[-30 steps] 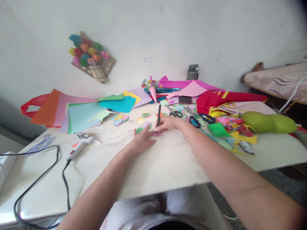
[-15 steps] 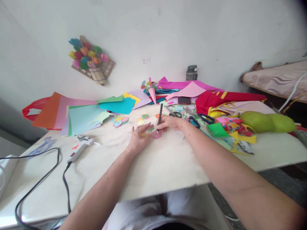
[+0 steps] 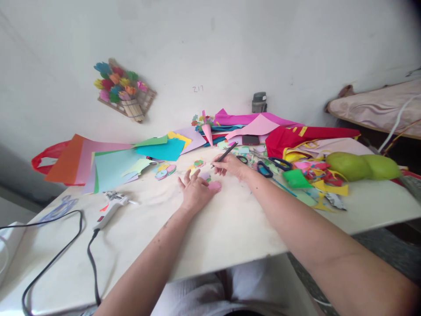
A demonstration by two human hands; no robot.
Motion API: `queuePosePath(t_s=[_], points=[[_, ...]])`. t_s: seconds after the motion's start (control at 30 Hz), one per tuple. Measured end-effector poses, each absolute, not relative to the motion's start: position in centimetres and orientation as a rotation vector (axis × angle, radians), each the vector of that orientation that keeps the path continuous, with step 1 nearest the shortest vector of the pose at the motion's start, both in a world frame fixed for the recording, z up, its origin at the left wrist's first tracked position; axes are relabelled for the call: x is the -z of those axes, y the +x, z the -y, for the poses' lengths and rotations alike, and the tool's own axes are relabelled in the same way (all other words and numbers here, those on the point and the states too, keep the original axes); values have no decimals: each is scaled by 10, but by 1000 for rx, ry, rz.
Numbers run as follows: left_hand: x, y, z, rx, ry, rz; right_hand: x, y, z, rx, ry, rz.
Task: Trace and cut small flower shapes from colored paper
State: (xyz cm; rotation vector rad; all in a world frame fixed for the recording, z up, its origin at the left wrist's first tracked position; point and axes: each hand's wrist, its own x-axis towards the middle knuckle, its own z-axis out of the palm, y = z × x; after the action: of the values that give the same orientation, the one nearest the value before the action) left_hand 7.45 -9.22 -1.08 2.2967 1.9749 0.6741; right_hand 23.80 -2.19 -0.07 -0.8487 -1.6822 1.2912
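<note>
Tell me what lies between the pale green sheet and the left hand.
In the head view, a small cluster of round paper pieces lies on the table between the pale green sheet and the left hand.

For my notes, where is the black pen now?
In the head view, the black pen is just right of centre, tilted in the right hand, beyond the pink paper piece.

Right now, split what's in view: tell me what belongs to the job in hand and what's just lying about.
In hand, by the look of it:
- dark pen, held in the right hand's fingers
- pink paper piece, by the left hand

Apparently just lying about:
- glue gun
- phone
- turquoise sheet
- red fabric
</note>
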Motion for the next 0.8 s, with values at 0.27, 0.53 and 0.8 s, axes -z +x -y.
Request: queuePosePath(t_s=[0.27,0.53,0.8], points=[[1,74,98,-823,2245,-1840,-8,241,28,-1262,-973,1758],[6,62,87,-976,2065,-1815,-13,240,33,-1350,-934,1996],[1,60,88,-940,2046,-1732,-16,234,37,-1269,-910,1997]])
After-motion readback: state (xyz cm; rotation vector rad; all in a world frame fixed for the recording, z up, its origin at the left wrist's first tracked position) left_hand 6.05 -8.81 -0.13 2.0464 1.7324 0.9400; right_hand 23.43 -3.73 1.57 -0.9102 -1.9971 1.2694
